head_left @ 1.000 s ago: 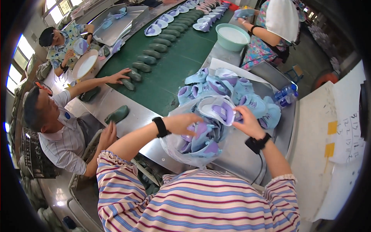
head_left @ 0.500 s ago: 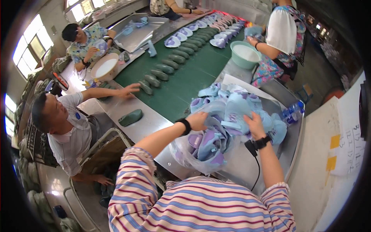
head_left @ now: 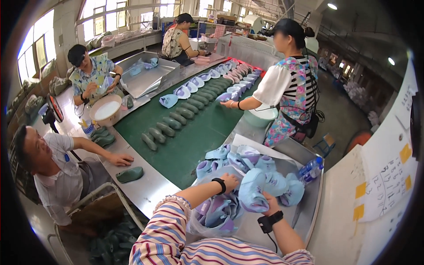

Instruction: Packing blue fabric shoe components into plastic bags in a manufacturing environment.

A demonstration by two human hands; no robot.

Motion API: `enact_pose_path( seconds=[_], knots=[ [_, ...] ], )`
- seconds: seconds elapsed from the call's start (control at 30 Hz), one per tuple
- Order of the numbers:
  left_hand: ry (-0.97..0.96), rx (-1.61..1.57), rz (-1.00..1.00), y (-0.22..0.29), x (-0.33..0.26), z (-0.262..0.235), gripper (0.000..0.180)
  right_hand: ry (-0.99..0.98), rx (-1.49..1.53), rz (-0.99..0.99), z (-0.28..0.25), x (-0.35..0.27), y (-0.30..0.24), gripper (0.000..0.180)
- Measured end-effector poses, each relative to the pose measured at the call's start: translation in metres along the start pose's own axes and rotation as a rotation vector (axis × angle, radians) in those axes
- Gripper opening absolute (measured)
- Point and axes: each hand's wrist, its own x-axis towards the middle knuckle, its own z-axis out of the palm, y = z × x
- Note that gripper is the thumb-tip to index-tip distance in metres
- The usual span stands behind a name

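My right hand [head_left: 271, 204] is closed on a light-blue shoe upper [head_left: 253, 191], held up beside the plastic bag. My left hand [head_left: 229, 182] has its fingers curled at the rim of the clear plastic bag [head_left: 198, 227], seemingly gripping it; the fingertips are partly hidden. Inside the bag lie several blue and purple shoe uppers [head_left: 221, 214]. Behind my hands, a loose heap of light-blue uppers [head_left: 265, 163] spreads over the metal tray [head_left: 304, 221].
Ahead runs a green conveyor belt [head_left: 194, 161] with rows of green shoe lasts [head_left: 165, 129] and lilac uppers [head_left: 182, 92]. Co-workers stand on both sides. Blue-capped bottles [head_left: 312, 170] sit at the tray's right edge. A cart of lasts [head_left: 112, 240] stands at lower left.
The view has tilted upward. My right hand has raised the upper from the heap. The left co-worker's hand drew back to the table edge; the right co-worker now holds an upper over the belt.
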Motion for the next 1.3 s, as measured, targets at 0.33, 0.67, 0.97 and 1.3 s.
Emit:
enact_pose_path(
  seconds=[0.33,0.67,0.97,1.3],
  knots=[
    [0.045,-0.396,-0.042,0.012,-0.017,-0.005,0.02,0.219,-0.114,-0.088,-0.029,0.052,-0.003,0.035],
    [0.406,-0.235,0.249,0.013,-0.106,-0.073,0.025,0.229,-0.074,-0.084,-0.054,0.049,-0.005,0.034],
    [0.479,-0.52,0.143,-0.003,-0.109,-0.074,0.023,0.193,-0.072,-0.323,-0.03,0.027,-0.028,0.045],
    [0.856,-0.77,0.053,0.02,-0.113,-0.111,0.025,-0.06,0.048,-0.315,-0.013,-0.022,-0.046,0.043]
  ],
)
